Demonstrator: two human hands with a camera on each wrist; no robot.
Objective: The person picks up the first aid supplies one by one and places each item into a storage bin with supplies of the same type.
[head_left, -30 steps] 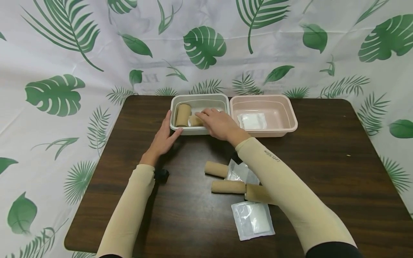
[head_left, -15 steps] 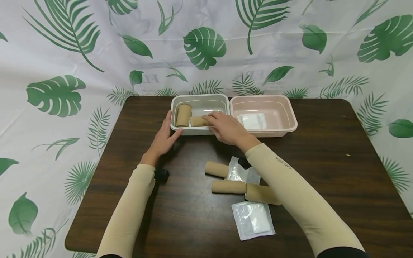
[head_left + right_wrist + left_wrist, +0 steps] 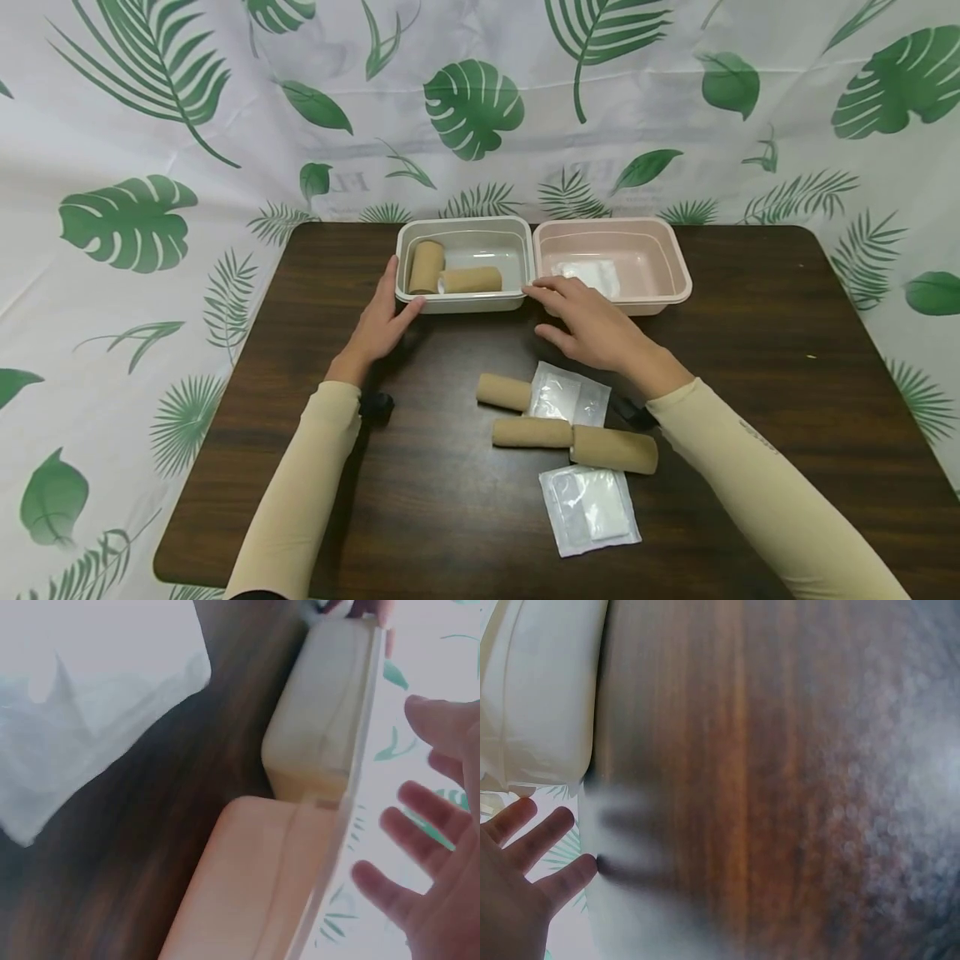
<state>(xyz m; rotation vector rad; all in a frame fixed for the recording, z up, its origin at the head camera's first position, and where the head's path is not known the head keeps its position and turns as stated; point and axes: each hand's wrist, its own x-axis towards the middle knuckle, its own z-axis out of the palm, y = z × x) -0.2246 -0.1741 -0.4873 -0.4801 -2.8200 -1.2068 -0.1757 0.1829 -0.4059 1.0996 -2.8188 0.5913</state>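
My left hand rests against the front left corner of the grey plastic bin, its thumb at the front rim and fingers along the side. Inside that bin one tan bandage roll stands along the left wall, and another tan roll lies crosswise beside it. My right hand holds nothing, its fingers spread over the front of the pink bin. A white gauze packet in the pink bin is partly covered by this hand.
On the dark table lie three more tan rolls, a short roll, a slim roll and a thicker roll. Two gauze packets lie near them, an upper packet and a lower packet. A leaf-print cloth hangs behind.
My right hand has let go of the tan roll in the grey bin and moved right and toward me, in front of the pink bin. The left hand has stayed put.
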